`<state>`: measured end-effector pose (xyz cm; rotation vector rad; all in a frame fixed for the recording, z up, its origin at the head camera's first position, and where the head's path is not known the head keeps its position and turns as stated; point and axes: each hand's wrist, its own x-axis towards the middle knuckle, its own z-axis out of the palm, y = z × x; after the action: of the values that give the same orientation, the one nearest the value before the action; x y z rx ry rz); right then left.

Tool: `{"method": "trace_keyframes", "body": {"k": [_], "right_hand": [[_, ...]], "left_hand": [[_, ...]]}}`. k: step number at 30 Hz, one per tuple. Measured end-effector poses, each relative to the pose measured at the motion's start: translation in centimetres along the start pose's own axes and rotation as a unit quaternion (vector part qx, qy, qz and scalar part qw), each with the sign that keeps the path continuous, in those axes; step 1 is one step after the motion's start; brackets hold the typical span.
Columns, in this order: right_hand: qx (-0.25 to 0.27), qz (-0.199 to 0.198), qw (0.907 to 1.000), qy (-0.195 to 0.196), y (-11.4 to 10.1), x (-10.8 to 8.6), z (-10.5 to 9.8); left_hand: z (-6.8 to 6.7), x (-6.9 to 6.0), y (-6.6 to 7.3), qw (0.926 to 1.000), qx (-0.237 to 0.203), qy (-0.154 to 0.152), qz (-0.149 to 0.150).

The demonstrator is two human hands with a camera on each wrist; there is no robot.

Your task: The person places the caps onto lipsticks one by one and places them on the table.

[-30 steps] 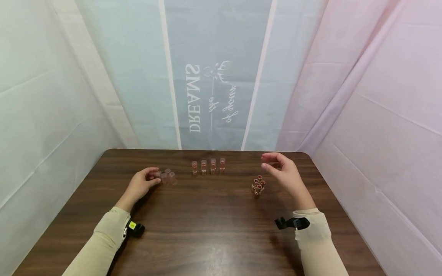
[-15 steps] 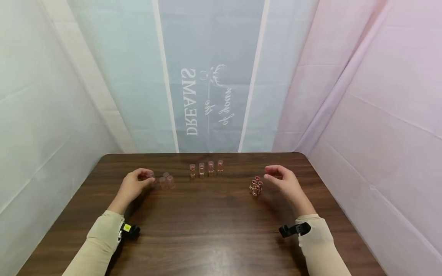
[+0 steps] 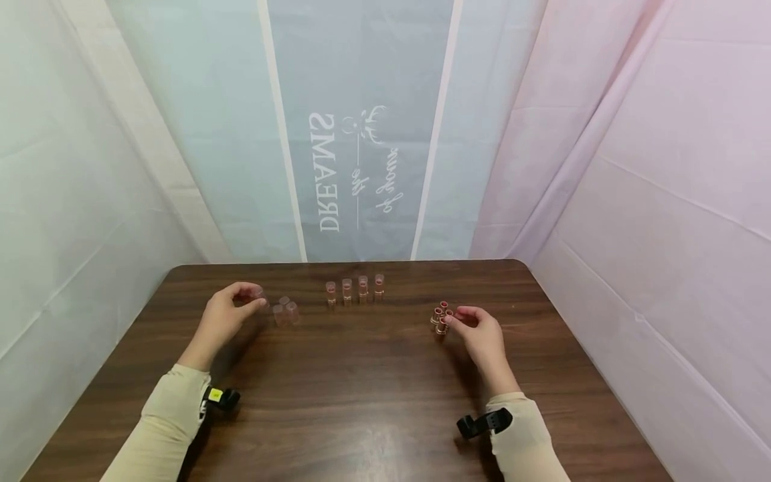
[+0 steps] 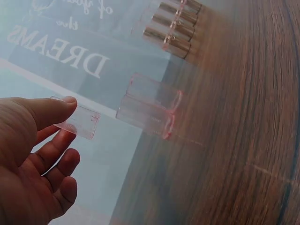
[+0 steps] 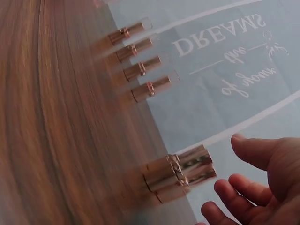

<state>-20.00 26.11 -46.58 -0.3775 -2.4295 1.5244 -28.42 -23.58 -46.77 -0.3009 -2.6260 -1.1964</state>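
Left forearm (image 3: 159,422) pointing to 1 o'clock in head view; left hand (image 3: 225,318) at 8, thumb (image 4: 51,111) and fingertips pinching, outer fingers (image 4: 69,161) curled. Right forearm (image 3: 523,435) pointing to 11; right hand (image 3: 482,338) between 4 and 5, thumb (image 5: 255,152) parted from loosely bent fingers (image 5: 229,193).
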Motion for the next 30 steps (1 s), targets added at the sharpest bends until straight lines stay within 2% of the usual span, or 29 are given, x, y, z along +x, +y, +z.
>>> {"method": "trace_keyframes", "body": {"k": [4, 10, 13, 18, 25, 30], "right_hand": [[-0.004, 0.013, 0.9997, 0.018, -0.1, -0.9, 0.8], [-0.061, 0.029, 0.9961, 0.056, 0.2, -1.7, 2.5], [-0.057, 0.047, 0.9937, 0.084, 0.4, -2.1, 3.5], [-0.070, 0.073, 0.9870, 0.125, 1.0, -2.5, 5.0], [-0.142, 0.070, 0.9732, 0.167, 1.2, -2.6, 6.4], [-0.154, 0.078, 0.9685, 0.180, 1.3, -2.4, 7.0]], "left_hand": [[0.0, 0.0, 0.8, 1.0000, -0.004, 0.000, 0.004], [-0.3, 0.0, 1.8, 0.9998, -0.007, 0.005, 0.018], [-0.2, -0.1, 2.0, 0.9997, -0.006, 0.003, 0.023], [0.1, -0.3, 2.3, 0.9997, -0.007, -0.003, 0.025], [0.2, -0.4, 2.9, 0.9994, -0.015, -0.007, 0.031], [0.4, -0.6, 3.2, 0.9992, -0.021, -0.010, 0.031]]}}
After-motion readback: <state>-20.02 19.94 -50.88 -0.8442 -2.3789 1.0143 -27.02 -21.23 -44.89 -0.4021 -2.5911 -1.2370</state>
